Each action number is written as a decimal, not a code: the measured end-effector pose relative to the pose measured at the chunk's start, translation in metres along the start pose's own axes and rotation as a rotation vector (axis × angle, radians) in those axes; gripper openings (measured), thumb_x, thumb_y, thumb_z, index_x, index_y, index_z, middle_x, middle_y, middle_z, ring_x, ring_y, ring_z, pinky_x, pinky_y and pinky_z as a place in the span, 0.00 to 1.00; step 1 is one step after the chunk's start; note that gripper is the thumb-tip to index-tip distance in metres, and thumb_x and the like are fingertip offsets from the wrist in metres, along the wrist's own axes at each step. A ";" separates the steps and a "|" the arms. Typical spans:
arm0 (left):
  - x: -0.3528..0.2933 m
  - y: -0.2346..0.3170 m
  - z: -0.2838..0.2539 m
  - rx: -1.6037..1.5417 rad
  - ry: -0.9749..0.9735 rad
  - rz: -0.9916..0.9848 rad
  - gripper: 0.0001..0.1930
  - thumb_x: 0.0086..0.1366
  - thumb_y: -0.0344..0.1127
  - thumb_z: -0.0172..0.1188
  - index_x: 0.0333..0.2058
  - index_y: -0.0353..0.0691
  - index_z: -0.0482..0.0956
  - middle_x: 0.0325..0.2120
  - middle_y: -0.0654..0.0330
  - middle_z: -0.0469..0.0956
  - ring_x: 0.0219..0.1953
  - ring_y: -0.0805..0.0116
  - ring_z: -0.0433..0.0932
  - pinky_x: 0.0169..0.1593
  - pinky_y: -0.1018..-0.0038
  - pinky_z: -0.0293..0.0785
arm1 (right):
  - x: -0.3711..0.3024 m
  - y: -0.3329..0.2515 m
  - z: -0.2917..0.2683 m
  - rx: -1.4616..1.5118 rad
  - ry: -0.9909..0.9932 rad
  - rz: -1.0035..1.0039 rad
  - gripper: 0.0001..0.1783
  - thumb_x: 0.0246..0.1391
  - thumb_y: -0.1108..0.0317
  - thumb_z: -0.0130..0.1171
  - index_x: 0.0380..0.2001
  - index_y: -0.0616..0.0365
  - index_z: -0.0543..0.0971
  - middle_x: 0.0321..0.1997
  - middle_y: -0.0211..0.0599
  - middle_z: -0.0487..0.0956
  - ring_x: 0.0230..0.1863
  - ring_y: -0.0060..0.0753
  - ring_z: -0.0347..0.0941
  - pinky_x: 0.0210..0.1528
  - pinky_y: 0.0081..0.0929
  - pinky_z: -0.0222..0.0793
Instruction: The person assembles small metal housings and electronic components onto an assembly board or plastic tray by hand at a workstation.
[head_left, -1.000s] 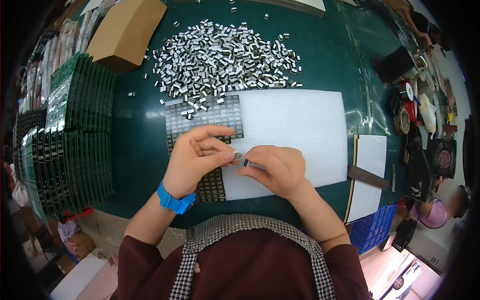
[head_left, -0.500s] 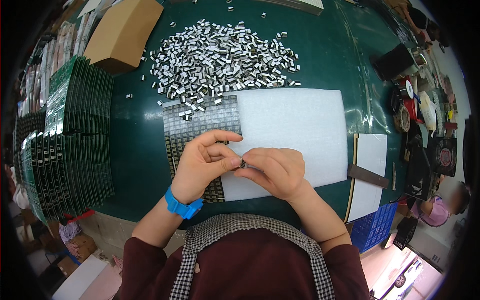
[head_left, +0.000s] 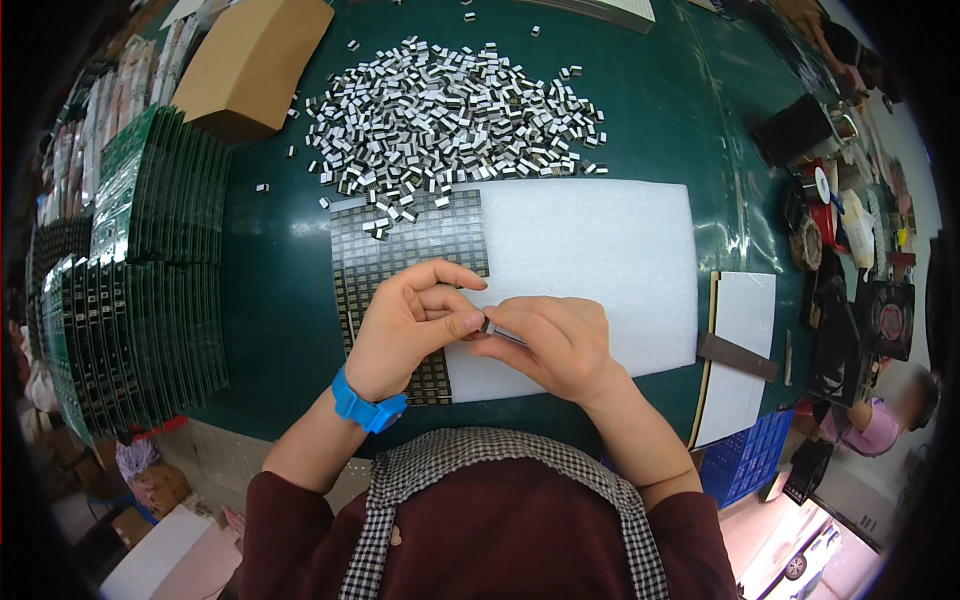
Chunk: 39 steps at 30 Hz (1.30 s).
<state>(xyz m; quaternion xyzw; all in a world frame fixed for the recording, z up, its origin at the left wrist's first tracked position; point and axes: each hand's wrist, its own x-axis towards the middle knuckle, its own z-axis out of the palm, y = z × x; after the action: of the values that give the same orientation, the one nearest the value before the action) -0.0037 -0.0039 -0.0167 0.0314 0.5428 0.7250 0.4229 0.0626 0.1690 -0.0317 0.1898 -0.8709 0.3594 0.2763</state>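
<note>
My left hand, with a blue band on the wrist, pinches a small dark block-like component between thumb and fingertip; its index finger arches above. Close on its right, my right hand is closed, thumb against fingers, on a thin grey strip that points at the component. The strip's far end is hidden in the fingers, so I cannot tell its kind. Both hands hover over a white foam sheet. Tight rows of small dark components cover the sheet's left part, partly behind my left hand.
Beyond the foam lies a heap of small black-and-white components, a few spilling onto the rows. Green circuit boards stand stacked at left, near a cardboard box. At right, a dark flat bar crosses a white board.
The grey strip now shows between my right thumb and fingers, where the small dark component alone was visible before. My hands have hardly moved; the view has shifted slightly.
</note>
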 end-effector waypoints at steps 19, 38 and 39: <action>-0.002 0.002 0.004 -0.194 -0.030 0.003 0.16 0.59 0.24 0.57 0.46 0.32 0.68 0.30 0.59 0.78 0.34 0.74 0.77 0.42 0.78 0.74 | 0.000 0.000 0.001 0.225 0.029 0.148 0.12 0.39 0.74 0.65 0.30 0.58 0.76 0.26 0.34 0.78 0.20 0.29 0.74 0.19 0.21 0.67; 0.015 0.010 -0.017 0.732 0.428 0.519 0.11 0.55 0.21 0.58 0.39 0.31 0.76 0.37 0.56 0.75 0.37 0.66 0.77 0.39 0.76 0.73 | 0.007 0.018 -0.015 1.091 -0.029 1.041 0.16 0.56 0.68 0.52 0.46 0.64 0.74 0.38 0.39 0.79 0.27 0.16 0.68 0.28 0.13 0.64; 0.015 0.011 -0.012 1.082 0.533 0.621 0.12 0.54 0.20 0.58 0.39 0.33 0.76 0.39 0.55 0.74 0.37 0.63 0.76 0.39 0.75 0.73 | 0.007 0.019 -0.015 1.176 -0.047 1.056 0.18 0.57 0.67 0.52 0.48 0.64 0.72 0.40 0.40 0.78 0.28 0.16 0.69 0.30 0.12 0.64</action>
<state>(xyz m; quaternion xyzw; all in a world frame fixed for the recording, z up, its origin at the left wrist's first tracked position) -0.0257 -0.0041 -0.0191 0.2133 0.8806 0.4222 -0.0284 0.0523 0.1919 -0.0279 -0.1260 -0.5185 0.8404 -0.0952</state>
